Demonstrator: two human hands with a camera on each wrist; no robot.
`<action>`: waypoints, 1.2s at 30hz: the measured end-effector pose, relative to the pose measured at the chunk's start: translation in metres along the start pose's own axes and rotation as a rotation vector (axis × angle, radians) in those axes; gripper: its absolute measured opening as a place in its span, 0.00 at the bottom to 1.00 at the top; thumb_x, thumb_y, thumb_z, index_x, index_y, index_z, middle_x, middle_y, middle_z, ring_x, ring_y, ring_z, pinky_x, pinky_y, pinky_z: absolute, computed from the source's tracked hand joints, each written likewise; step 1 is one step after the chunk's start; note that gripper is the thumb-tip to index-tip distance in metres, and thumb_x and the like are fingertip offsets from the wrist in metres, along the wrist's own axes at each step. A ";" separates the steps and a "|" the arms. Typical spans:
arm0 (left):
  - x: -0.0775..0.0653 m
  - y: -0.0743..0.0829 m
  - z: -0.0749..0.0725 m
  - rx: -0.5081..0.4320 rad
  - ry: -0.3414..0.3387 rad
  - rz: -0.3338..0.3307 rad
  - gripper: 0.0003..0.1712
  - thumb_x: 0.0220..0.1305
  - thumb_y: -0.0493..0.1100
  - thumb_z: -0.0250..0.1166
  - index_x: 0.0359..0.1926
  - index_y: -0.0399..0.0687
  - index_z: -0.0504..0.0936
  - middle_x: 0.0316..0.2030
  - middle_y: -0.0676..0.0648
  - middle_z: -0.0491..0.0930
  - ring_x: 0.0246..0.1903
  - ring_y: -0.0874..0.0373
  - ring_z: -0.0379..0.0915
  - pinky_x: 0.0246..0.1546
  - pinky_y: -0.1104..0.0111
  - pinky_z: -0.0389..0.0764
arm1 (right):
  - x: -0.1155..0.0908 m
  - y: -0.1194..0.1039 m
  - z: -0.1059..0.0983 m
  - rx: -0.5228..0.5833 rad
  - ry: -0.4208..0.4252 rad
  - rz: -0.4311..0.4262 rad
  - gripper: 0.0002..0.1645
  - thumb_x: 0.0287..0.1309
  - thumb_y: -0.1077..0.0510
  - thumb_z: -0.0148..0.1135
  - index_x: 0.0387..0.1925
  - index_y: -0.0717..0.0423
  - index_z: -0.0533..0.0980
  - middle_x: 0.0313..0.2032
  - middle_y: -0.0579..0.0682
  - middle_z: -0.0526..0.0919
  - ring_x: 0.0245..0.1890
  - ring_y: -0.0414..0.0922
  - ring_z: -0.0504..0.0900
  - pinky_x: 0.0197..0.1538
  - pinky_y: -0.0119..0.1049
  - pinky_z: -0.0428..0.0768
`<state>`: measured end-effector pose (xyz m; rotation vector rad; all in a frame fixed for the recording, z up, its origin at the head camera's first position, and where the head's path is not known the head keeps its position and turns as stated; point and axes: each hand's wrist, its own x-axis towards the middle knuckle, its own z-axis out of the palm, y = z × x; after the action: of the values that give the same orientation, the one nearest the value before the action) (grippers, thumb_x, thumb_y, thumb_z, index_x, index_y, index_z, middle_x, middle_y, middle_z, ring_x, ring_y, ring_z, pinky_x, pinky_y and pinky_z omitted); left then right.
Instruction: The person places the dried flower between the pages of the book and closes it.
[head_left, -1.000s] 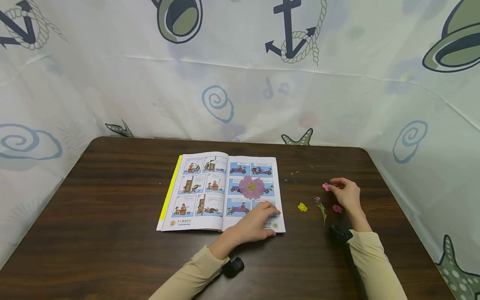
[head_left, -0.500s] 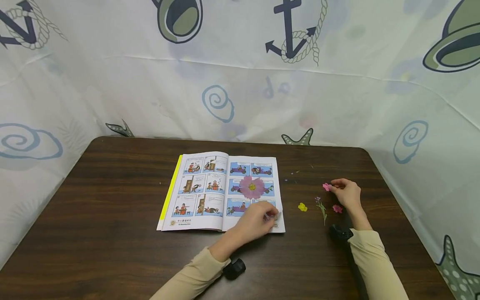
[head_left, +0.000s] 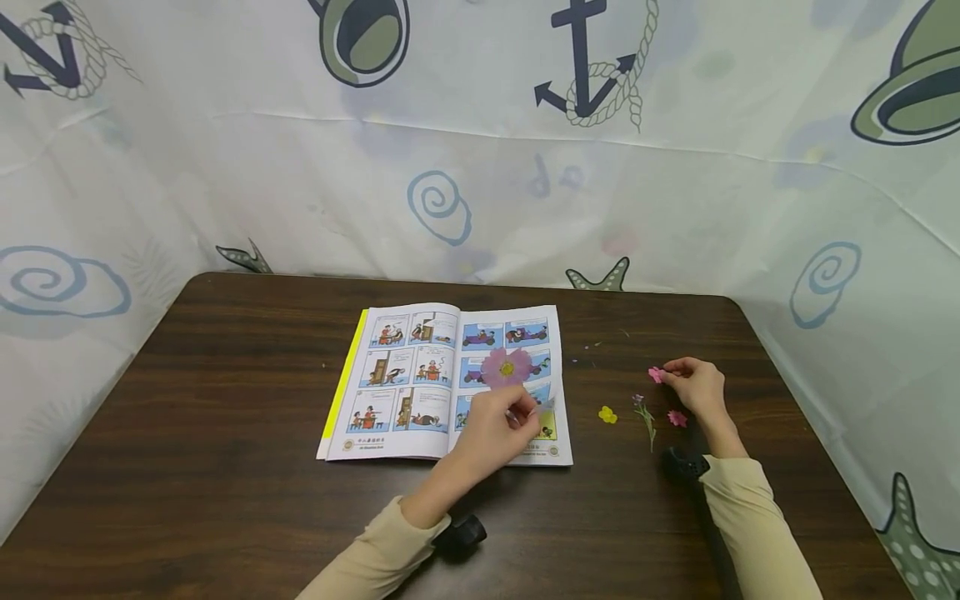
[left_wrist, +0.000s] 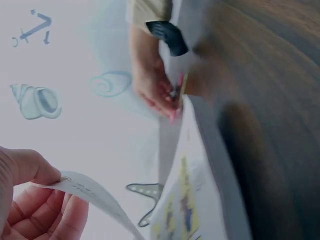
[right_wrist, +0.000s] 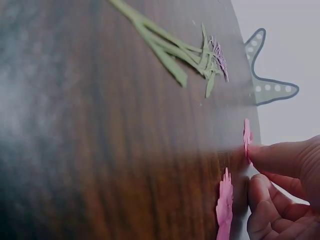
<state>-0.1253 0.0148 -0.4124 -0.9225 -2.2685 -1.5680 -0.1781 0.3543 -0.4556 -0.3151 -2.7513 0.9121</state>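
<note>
An open comic book (head_left: 397,367) lies on the table, with a large pale pink flower (head_left: 506,367) on its right page. My left hand (head_left: 491,421) pinches the lower corner of that page (left_wrist: 95,192) between thumb and fingers and holds it lifted and bent, with another printed page showing below. Over at the right, my right hand (head_left: 696,387) pinches a small pink flower (right_wrist: 247,140) between thumb and fingertips. Near it lie a darker pink flower (head_left: 677,418), a purple-topped green sprig (right_wrist: 185,52) and a yellow flower (head_left: 607,414).
The dark wooden table (head_left: 210,433) extends around the book on all sides. Tiny scraps (head_left: 592,345) lie right of the book. A white printed cloth (head_left: 510,200) hangs behind the table and along its sides.
My left hand has curled its fingers on the page corner and drawn it up and leftward, uncovering part of the page below. My right hand keeps its place with the small pink flower.
</note>
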 end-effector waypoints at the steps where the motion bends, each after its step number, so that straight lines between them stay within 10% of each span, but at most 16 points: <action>1: 0.000 0.002 -0.003 -0.004 0.010 -0.008 0.06 0.49 0.28 0.65 0.24 0.40 0.78 0.21 0.48 0.78 0.21 0.63 0.72 0.23 0.78 0.75 | 0.001 0.000 0.000 -0.002 -0.003 0.002 0.10 0.53 0.64 0.65 0.33 0.71 0.79 0.26 0.61 0.81 0.24 0.45 0.72 0.28 0.34 0.68; 19: -0.015 0.017 -0.068 0.044 0.181 -0.141 0.09 0.45 0.28 0.64 0.21 0.43 0.73 0.18 0.50 0.77 0.21 0.64 0.73 0.20 0.74 0.78 | 0.000 -0.004 -0.004 -0.039 -0.046 -0.012 0.09 0.54 0.63 0.63 0.28 0.69 0.79 0.23 0.58 0.80 0.26 0.50 0.71 0.29 0.37 0.66; 36: -0.049 -0.003 -0.125 0.205 0.306 -0.337 0.08 0.48 0.27 0.65 0.23 0.39 0.75 0.19 0.48 0.78 0.19 0.65 0.72 0.18 0.78 0.73 | 0.000 -0.004 -0.003 -0.034 -0.037 -0.037 0.09 0.54 0.64 0.63 0.28 0.69 0.79 0.21 0.55 0.79 0.24 0.47 0.70 0.27 0.37 0.66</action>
<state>-0.1086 -0.1169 -0.3899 -0.2358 -2.3836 -1.4394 -0.1776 0.3529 -0.4511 -0.2543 -2.7994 0.8718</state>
